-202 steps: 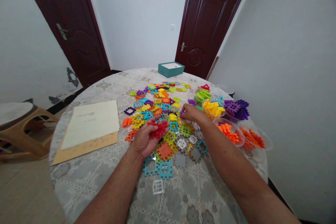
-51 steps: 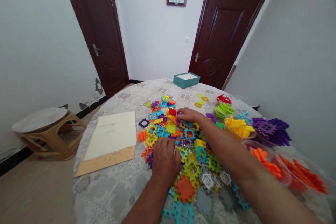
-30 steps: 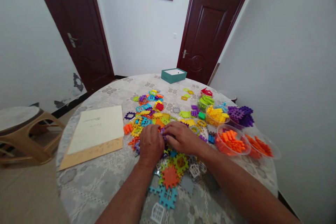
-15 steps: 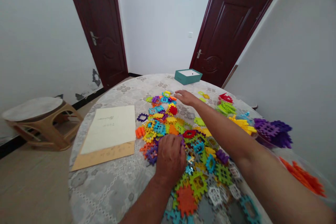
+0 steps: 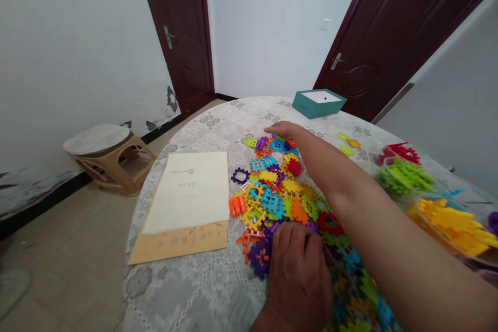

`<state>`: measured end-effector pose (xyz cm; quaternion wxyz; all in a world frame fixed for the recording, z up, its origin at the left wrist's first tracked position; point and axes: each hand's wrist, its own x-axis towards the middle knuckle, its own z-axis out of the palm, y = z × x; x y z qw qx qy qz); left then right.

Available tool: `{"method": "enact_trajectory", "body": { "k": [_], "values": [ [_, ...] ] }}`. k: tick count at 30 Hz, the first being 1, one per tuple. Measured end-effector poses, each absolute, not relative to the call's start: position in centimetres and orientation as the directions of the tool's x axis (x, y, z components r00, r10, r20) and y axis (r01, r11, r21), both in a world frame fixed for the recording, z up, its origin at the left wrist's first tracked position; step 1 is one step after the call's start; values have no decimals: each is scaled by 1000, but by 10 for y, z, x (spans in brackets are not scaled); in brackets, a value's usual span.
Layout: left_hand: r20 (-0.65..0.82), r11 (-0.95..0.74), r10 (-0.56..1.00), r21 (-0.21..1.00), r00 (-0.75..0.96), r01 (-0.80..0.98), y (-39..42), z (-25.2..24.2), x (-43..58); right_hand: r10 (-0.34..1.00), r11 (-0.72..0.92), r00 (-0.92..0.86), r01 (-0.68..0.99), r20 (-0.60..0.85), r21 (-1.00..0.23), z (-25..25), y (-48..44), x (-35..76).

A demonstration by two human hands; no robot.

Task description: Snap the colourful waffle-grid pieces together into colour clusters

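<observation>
A pile of colourful interlocking plastic tiles [image 5: 274,194] is spread over a round table [image 5: 202,285] with a lace-pattern cloth. My left hand [image 5: 299,275] lies palm down on the near end of the pile. Its fingers are curled over pieces beside a purple tile [image 5: 259,259], and whatever is under them is hidden. My right arm stretches across the pile. My right hand [image 5: 282,128] is at the far end with fingers stretched flat, touching purple and blue tiles there [image 5: 268,142].
A cream sheet [image 5: 190,189] lies on a brown envelope [image 5: 179,241] left of the pile. A teal box [image 5: 319,102] sits at the far edge. Bowls of green [image 5: 404,176], yellow [image 5: 455,223] and red [image 5: 400,151] pieces stand at right. A stool [image 5: 105,153] stands left of the table.
My right hand has reached further out to the far end of the pile. My left hand stays pressed on the near pieces. The view has swung left and closer.
</observation>
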<state>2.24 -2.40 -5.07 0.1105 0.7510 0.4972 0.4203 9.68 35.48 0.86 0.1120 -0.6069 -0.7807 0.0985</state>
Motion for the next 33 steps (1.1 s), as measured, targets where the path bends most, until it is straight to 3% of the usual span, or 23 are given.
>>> {"method": "enact_trajectory", "body": {
  "k": [15, 18, 22, 25, 33],
  "values": [
    [512, -474, 840, 527, 181, 706, -20, -47, 20, 837, 524, -535, 844, -116, -119, 3, 245, 144],
    [516, -480, 833, 501, 196, 720, -18, -48, 19, 791, 582, -597, 802, -135, -133, 9, 216, 160],
    [550, -495, 811, 467, 197, 733, -16, -47, 19, 710, 691, -703, 689, 30, -219, 10, 169, 175],
    [570, -499, 797, 434, 200, 750, -15, -46, 19, 715, 698, -674, 674, 186, -242, 9, 130, 184],
    [623, -517, 757, 387, 197, 764, -11, -40, 15, 707, 707, -660, 641, 256, -299, 15, 25, 209]
  ]
}}
